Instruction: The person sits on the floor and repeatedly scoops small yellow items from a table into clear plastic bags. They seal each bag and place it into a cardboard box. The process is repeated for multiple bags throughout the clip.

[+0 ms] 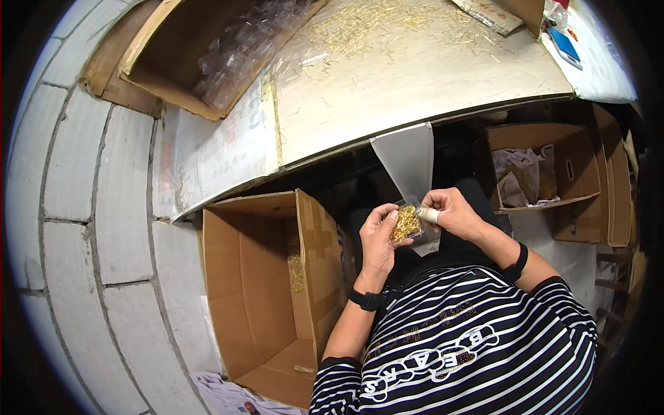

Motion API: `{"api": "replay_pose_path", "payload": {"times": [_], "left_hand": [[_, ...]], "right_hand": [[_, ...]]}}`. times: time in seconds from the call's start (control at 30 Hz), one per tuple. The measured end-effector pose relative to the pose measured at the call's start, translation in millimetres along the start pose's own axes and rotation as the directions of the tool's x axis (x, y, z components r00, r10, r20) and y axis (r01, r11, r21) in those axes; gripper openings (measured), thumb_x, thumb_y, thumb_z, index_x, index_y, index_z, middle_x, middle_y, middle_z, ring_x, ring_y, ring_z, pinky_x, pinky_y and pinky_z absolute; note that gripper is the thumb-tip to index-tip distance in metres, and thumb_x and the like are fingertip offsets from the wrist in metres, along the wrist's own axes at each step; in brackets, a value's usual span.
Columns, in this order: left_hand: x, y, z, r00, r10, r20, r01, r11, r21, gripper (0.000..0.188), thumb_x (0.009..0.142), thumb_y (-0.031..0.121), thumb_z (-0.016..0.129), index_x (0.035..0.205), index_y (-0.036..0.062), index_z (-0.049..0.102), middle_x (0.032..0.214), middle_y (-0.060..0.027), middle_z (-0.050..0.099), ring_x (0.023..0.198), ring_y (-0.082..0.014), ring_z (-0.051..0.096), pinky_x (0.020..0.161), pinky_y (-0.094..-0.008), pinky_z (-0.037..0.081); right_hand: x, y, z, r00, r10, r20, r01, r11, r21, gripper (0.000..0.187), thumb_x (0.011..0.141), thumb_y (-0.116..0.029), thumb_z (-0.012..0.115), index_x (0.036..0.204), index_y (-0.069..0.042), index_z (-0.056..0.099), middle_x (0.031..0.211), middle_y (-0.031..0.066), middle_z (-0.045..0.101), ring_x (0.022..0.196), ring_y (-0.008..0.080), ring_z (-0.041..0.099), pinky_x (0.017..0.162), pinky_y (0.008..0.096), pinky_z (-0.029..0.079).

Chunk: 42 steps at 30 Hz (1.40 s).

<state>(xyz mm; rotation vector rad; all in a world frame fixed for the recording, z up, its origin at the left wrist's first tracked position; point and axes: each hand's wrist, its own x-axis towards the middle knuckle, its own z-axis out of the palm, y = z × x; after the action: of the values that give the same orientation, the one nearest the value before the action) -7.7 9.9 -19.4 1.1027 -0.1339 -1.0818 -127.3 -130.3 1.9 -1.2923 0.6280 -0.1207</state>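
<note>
Near my lap, a small clear plastic box (406, 223) full of gold-coloured metal pieces, like small pins or hooks, is held tilted. My left hand (378, 238) grips it from the left, thumb along its side. At the box's upper right edge, my right hand (449, 213) is closed, its fingertips pinching the edge; a white wrap (429, 215) covers one of its digits. The exact fingertip contact is too small to make out. More of the gold metal pieces (360, 28) lie scattered over the far part of the table (332, 131).
At far left on the table, a cardboard box (169, 90) holds clear plastic boxes (245, 52). A tall cardboard box (256, 277) stands open left of me, gold pieces inside. Right, another carton (581, 162) contains cloth and bags. A blue flat object (565, 47) lies far right.
</note>
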Motion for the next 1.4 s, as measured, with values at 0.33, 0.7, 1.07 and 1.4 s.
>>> {"api": "replay_pose_path", "payload": {"times": [0.33,0.7,1.07,1.4], "left_hand": [[2,-2,5,0.998,0.011,-0.061,-0.013,0.999,-0.032,0.023,0.096,0.018,0.050,0.111,0.0008,0.053,0.098,-0.0125,0.064,0.080,-0.0201,0.068,0.057,-0.0304,0.062],[6,-9,-6,1.000,0.005,0.004,-0.005,0.996,-0.088,0.023,0.096,0.016,0.050,0.112,0.0004,0.053,0.100,-0.0135,0.063,0.083,-0.0200,0.068,0.061,-0.0316,0.062],[1,-6,0,0.996,-0.059,0.072,0.053,0.996,0.079,0.029,0.096,0.022,0.050,0.115,-0.0012,0.051,0.100,-0.0135,0.063,0.080,-0.0199,0.068,0.058,-0.0295,0.061],[-5,-10,3,0.995,-0.028,0.098,0.024,0.999,0.042,0.033,0.091,0.013,0.058,0.120,0.0002,0.048,0.107,-0.0115,0.061,0.089,-0.0176,0.065,0.066,-0.0298,0.060]], "right_hand": [[-4,-3,1,0.953,-0.237,-0.189,0.151,0.912,-0.381,0.016,0.078,-0.010,0.070,0.084,0.002,0.061,0.067,0.0088,0.059,0.057,0.0132,0.053,0.054,0.0273,0.044],[-10,-7,-4,0.580,-0.683,0.444,0.712,0.161,-0.684,0.015,0.071,-0.003,0.063,0.085,-0.003,0.058,0.084,0.0086,0.054,0.073,0.0241,0.060,0.057,0.0348,0.050],[-12,-9,-5,0.763,-0.542,0.353,0.608,0.416,-0.676,0.019,0.072,-0.001,0.061,0.090,-0.002,0.056,0.085,0.0115,0.052,0.071,0.0298,0.060,0.056,0.0381,0.049],[-13,-14,-3,0.806,-0.509,0.303,0.530,0.390,-0.753,0.015,0.072,-0.005,0.067,0.087,-0.003,0.062,0.085,0.0088,0.056,0.075,0.0276,0.061,0.063,0.0375,0.049]]}}
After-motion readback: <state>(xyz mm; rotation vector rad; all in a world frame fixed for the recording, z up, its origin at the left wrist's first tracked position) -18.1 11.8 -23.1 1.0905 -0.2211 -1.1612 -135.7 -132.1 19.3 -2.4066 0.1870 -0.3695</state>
